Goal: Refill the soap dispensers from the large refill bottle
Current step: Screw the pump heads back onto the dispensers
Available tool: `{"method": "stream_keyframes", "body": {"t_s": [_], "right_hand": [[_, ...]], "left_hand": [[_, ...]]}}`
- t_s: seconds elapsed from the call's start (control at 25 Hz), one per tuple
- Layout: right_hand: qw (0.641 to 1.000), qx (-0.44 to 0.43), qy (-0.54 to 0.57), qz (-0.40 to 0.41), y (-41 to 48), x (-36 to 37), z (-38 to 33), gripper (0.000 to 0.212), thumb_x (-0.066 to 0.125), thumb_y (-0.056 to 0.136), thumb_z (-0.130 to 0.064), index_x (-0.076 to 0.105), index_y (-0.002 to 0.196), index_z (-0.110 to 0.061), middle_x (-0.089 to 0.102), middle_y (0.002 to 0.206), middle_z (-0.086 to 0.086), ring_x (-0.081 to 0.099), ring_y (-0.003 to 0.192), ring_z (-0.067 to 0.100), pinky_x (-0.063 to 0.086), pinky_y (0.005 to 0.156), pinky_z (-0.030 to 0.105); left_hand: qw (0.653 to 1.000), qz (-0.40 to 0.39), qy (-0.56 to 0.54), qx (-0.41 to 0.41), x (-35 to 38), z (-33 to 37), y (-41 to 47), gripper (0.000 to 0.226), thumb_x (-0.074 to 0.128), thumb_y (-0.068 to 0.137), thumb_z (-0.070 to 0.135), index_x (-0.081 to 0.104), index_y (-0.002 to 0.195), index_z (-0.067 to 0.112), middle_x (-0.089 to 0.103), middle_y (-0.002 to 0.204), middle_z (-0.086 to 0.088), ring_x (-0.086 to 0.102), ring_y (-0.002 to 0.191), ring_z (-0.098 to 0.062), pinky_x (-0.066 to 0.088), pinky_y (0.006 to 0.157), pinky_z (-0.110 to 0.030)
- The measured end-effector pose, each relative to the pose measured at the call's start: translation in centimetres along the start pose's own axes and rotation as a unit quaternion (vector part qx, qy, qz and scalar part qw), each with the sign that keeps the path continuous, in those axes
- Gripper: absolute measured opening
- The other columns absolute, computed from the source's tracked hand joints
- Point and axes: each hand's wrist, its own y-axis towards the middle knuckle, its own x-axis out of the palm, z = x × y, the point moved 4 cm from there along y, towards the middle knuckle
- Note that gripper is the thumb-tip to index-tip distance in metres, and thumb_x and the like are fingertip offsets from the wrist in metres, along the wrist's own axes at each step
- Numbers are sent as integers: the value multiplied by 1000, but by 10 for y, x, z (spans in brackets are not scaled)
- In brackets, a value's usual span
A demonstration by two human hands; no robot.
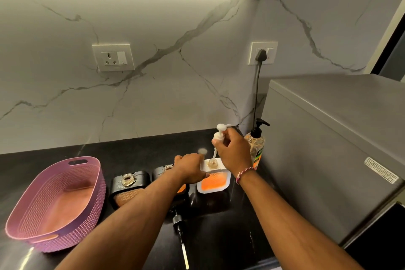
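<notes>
Three square soap dispensers stand in a row on the black counter. The white dispenser on the right shows orange soap and an open neck. My right hand pinches its white pump head above the neck, the tube tip just over the opening. My left hand grips the white dispenser's left side. The middle black dispenser is partly hidden by my left arm. The left black dispenser has an open neck. A black pump lies on the counter in front. A clear bottle with a black pump stands behind my right hand.
A purple woven basket sits empty at the left. A grey appliance fills the right side, its cord plugged into a wall socket. Another socket is on the marble wall. An overhead cabinet edge hangs above.
</notes>
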Motion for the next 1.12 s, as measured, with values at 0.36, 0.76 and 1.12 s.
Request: {"method": "stream_keyframes", "body": {"t_s": [0.36, 0.76, 1.12], "right_hand": [[979, 55, -130, -145, -20, 41, 67, 32, 64, 85, -38, 65, 114, -25, 61, 123, -1, 45, 126, 22, 41, 99, 46], [991, 47, -5, -121, -33, 39, 69, 86, 70, 78, -21, 18, 147, -25, 57, 126, 1, 48, 121, 19, 40, 102, 48], [991, 67, -47, -103, -18, 43, 60, 76, 74, 78, -21, 31, 140, -28, 60, 103, -5, 50, 107, 19, 42, 93, 42]], "left_hand": [[999, 8, -35, 4, 5, -7, 8, 47, 66, 85, 48, 55, 126, 29, 60, 123, 6, 51, 117, -17, 26, 100, -39], [998, 17, -53, 1, 6, -8, 8, 47, 68, 83, 46, 57, 126, 31, 62, 122, 7, 50, 118, -16, 25, 102, -40], [999, 11, -41, 3, 4, -7, 11, 44, 68, 83, 46, 57, 123, 30, 62, 115, 7, 51, 114, -15, 26, 101, -41]]}}
